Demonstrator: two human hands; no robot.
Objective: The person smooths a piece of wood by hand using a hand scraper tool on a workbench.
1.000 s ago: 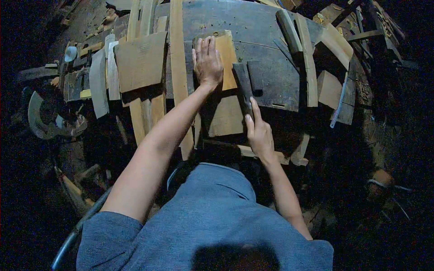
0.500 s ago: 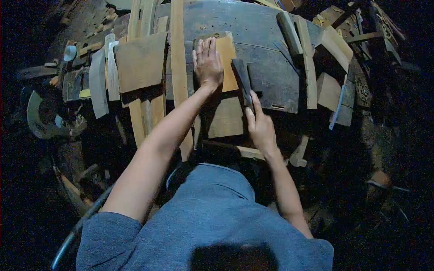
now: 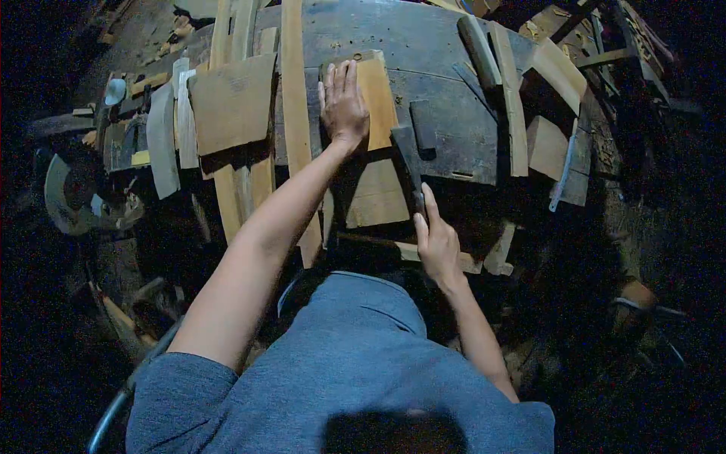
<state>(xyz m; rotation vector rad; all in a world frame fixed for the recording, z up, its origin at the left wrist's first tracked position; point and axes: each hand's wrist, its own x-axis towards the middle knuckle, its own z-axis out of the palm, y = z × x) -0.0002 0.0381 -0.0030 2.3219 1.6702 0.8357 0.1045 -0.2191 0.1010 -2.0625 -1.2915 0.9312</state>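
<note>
My left hand lies flat on a small yellowish wooden board, fingers stretched forward, pressing it to the bench. In my right hand is a long dark flat-bladed tool, its blade angled forward along the board's right edge. Whether it is a saw or a file cannot be made out. A paler wood piece hangs at the bench's front edge, just below the board. Right of the blade sits a small dark block.
The dark workbench carries long wood strips and a square board at left. To the right are more strips, wood blocks and a thin blue-grey blade. A round-edged metal piece stands far left.
My right hand has pulled the dark tool back toward my body along the board's edge, uncovering more of the dark block. My left hand stays on the board.
</note>
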